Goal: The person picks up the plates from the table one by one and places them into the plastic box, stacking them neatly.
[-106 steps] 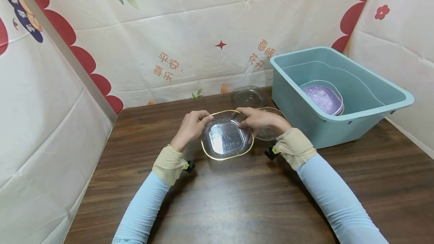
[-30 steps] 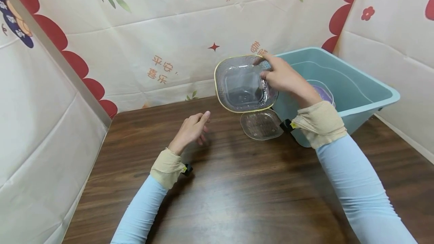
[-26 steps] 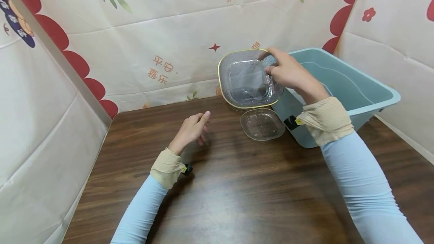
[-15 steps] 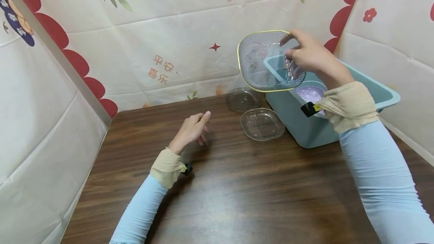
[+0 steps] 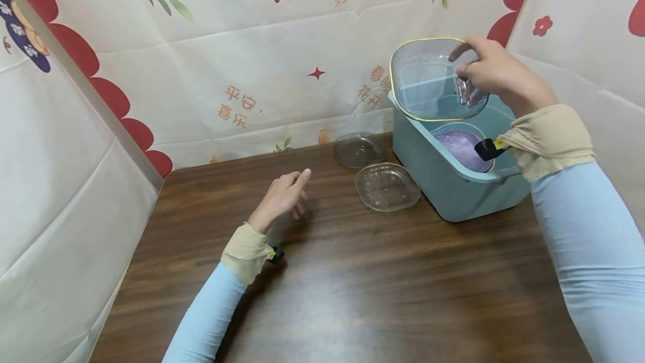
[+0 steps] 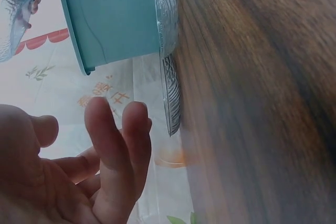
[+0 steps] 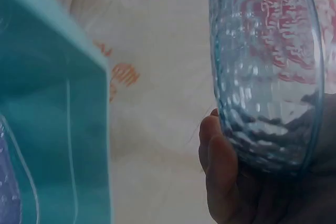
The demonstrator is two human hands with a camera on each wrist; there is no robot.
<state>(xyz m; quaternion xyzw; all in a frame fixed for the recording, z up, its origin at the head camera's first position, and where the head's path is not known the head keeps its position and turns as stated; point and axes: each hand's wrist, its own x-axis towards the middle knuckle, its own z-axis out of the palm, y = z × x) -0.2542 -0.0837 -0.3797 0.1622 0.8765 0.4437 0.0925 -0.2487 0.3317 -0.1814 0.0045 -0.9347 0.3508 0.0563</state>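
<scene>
My right hand (image 5: 496,69) grips a clear square bowl (image 5: 420,85) with a gold rim by its right side, thumb on one face and fingers behind. The bowl is tilted and held up over the left part of a blue-green plastic tub (image 5: 438,181). In the right wrist view the textured wall of the bowl (image 7: 262,72) shows, with fingers curled against its underside. My left hand (image 5: 282,198) holds nothing and hovers low over the table, its fingers loosely bent. Inside the tub lies a purple round piece (image 5: 461,147) within clear dishes.
Two clear dishes sit on the brown wooden table (image 5: 322,273) left of the tub: a darker-looking dish (image 5: 359,149) at the back and a textured dish (image 5: 387,186) in front of it. A printed white cloth (image 5: 282,43) hangs behind.
Both hands held the bowl at first; the left let go. The right hand has carried it up and rightward, from mid-table to over the tub. Lately the left hand has stayed in place.
</scene>
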